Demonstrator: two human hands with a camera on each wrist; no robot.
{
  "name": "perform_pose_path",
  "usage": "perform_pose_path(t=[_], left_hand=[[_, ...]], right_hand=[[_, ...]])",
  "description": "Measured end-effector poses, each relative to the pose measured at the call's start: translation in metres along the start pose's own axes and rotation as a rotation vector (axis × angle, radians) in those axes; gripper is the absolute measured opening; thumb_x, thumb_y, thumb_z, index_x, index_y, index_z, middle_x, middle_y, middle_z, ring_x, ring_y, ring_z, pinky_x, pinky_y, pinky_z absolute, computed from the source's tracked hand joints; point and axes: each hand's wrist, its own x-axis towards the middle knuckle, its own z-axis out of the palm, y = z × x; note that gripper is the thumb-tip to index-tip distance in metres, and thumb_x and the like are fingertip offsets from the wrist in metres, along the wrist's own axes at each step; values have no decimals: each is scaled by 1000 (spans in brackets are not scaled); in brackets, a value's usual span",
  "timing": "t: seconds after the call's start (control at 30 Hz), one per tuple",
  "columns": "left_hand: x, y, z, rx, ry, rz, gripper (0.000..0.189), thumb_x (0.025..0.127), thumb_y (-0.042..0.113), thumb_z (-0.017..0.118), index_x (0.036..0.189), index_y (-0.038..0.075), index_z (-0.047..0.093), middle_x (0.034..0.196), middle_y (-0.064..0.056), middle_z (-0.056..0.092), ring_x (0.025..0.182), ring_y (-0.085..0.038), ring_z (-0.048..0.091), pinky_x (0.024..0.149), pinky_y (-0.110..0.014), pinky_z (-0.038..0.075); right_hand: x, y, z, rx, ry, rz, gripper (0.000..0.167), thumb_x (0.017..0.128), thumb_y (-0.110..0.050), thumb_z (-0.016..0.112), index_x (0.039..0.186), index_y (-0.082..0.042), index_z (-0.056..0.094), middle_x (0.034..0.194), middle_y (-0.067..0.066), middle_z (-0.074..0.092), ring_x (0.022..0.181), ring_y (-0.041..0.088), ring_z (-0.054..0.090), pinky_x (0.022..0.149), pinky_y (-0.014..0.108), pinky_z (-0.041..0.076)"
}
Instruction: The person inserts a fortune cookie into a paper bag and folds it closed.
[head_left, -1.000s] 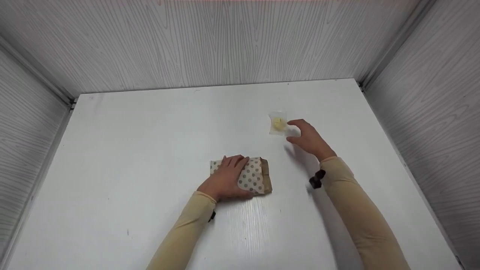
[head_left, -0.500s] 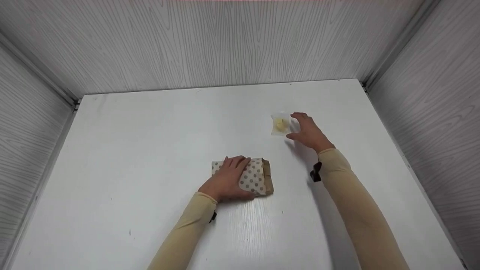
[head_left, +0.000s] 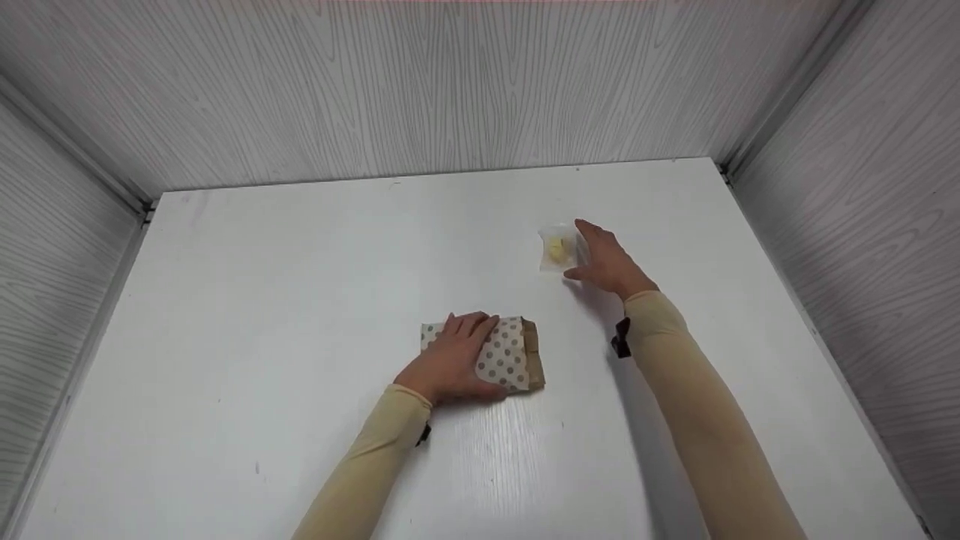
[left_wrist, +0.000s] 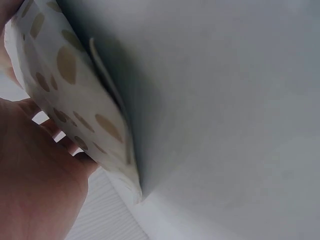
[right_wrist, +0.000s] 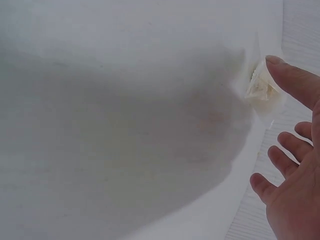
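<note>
A flat paper bag [head_left: 501, 358], white with grey dots and a brown open end, lies on the white table. My left hand [head_left: 450, 364] grips it from above, thumb along its near edge and fingers over toward the far edge. In the left wrist view the dotted bag [left_wrist: 75, 95] hides parts of those fingers. Farther back lies a small clear packet [head_left: 556, 249] with something pale yellow inside. My right hand [head_left: 609, 262] is just right of it, thumb and fingers spread apart, holding nothing. The right wrist view has the packet [right_wrist: 262, 92] partly behind the thumb.
The white table [head_left: 285, 300] is bounded by a grey wood-grain wall [head_left: 420, 90] at the back and similar panels on the left and right. Each sleeve carries a small black wrist piece [head_left: 621, 339].
My right hand has shifted slightly forward and its thumb and fingers have spread wider beside the packet. My left hand and the paper bag have stayed in place.
</note>
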Motion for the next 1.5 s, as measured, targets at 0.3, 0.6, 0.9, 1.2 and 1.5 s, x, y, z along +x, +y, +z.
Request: perform_pose_path(t=[0.3,0.6,0.9,1.2,1.5], left_hand=[[0,0,-1,1,-11,-18,114,70,64,77,157,13,24,154,-9,29,143,-26,21,118,-36,5],[1,2,0,14,-12,-4,112,71,64,76,157,13,24,154,-9,29,143,-25,21,118,-34,4],[1,6,0,-6,-12,-25,111,71,62,77,157,16,24,155,-7,27,144,-26,18,118,-36,9],[3,6,-1,20,-7,-9,110,72,62,77,157,14,25,155,-8,28,143,-25,20,118,-35,6],[-1,1,1,-4,-14,-43,111,70,64,76,157,17,25,155,-7,28,144,-27,19,118,-40,14]], right_hand=[[8,-3,-8,-116,-37,41,96,88,-25,76,157,-5,13,161,17,13,145,38,11,116,53,17],[12,-10,-5,-140,-50,45,101,86,-27,78,158,-5,10,161,16,13,146,37,11,116,51,17],[14,-14,-5,-206,-59,8,103,86,-28,78,158,-7,8,162,16,11,146,37,9,116,53,16],[19,-10,-3,-212,-68,-3,93,87,-27,76,156,-3,19,160,18,17,145,37,11,116,52,17],[17,-11,4,-117,-58,28,88,83,-27,80,152,-3,31,150,23,24,138,40,25,110,54,31]])
